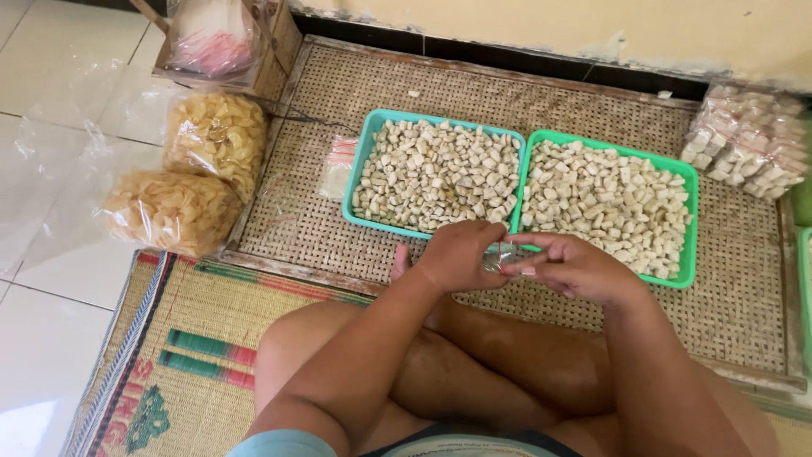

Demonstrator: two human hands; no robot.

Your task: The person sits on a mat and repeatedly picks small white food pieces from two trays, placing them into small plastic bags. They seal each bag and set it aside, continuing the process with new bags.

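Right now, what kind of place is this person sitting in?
Probably a home floor used for packing snacks. Two green trays of pale snack pieces sit on a woven rattan mat, filled small packets pile up at right, and both hands pinch a clear bag.

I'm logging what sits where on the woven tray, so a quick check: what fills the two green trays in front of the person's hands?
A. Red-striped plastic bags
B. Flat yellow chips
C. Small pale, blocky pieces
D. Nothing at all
C: both the left green tray and the right green tray are heaped with small pale pieces, while the yellow chips sit in clear bags off to the side.
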